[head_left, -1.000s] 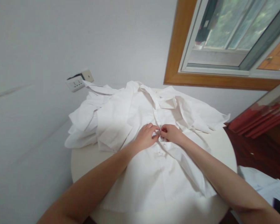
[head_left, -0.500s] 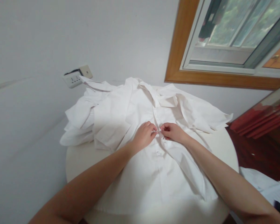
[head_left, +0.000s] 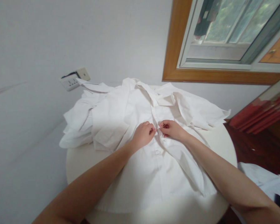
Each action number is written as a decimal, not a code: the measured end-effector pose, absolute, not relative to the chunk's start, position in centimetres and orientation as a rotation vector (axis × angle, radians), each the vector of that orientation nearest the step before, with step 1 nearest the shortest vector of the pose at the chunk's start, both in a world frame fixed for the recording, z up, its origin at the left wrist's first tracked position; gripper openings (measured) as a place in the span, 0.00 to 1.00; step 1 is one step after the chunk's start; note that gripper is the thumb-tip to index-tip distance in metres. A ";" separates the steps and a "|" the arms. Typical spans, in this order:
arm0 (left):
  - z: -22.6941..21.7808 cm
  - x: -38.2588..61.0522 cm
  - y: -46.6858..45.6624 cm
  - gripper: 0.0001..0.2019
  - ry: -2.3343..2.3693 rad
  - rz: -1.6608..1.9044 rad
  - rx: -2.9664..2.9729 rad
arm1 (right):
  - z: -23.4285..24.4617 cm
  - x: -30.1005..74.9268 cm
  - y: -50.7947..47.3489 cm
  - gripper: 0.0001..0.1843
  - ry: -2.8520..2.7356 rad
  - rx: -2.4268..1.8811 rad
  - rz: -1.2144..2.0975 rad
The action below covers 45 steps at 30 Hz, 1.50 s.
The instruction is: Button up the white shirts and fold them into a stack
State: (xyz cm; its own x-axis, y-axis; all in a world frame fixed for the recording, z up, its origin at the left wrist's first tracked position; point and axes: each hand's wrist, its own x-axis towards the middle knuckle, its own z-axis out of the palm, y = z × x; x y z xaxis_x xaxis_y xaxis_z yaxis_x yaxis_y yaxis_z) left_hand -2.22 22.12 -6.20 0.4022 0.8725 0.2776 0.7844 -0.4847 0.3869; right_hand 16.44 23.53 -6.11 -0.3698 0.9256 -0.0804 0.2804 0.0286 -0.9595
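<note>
A white shirt [head_left: 140, 174] lies spread over a round pale table [head_left: 78, 161], its collar toward the wall and its hem toward me. At the middle of its front placket, my left hand [head_left: 144, 134] pinches the cloth edge with thumb and fingertips. Just across the placket, my right hand [head_left: 171, 129] grips the opposite edge, its fingers curled together. The fingertips of both hands almost meet. Any button between them is too small to make out. Below the hands, the right front panel is folded in loose creases.
More white garments [head_left: 79, 119] are heaped at the table's left, against the wall. A power socket [head_left: 71, 82] is on that wall. A wood-framed window [head_left: 170, 73] is at upper right, with a red curtain [head_left: 259, 115] beneath. White cloth [head_left: 261, 177] lies low at right.
The view has shifted slightly. My left hand's fingers have closed in a little at the placket; my right hand stays almost in place. The shirt lies as before.
</note>
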 end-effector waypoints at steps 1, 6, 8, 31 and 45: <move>-6.2 -2.2 22.2 0.08 1.475 0.673 2.448 | -6.0 16.4 23.5 0.06 -1.690 -1.230 1.361; -6.4 -2.4 22.3 0.07 1.479 0.688 2.417 | -6.0 15.9 23.2 0.08 -1.660 -1.313 1.369; -6.4 -2.5 22.4 0.07 1.463 0.680 2.399 | -6.1 15.7 23.1 0.08 -1.662 -1.324 1.366; -6.8 -2.9 23.0 0.09 1.466 0.619 2.399 | -5.9 16.3 23.4 0.07 -1.692 -1.128 1.580; -6.2 -2.9 22.7 0.10 1.498 0.502 2.428 | -5.9 15.2 23.0 0.06 -1.617 -1.271 1.466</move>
State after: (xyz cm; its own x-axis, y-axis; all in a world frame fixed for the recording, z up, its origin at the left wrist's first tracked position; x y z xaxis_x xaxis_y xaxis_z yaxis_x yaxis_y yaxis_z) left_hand -2.92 22.69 -6.23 0.4141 0.8959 0.1611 0.8117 -0.4435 0.3800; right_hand 15.17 22.99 -5.90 -0.3566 0.9203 -0.1608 0.2496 -0.0720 -0.9657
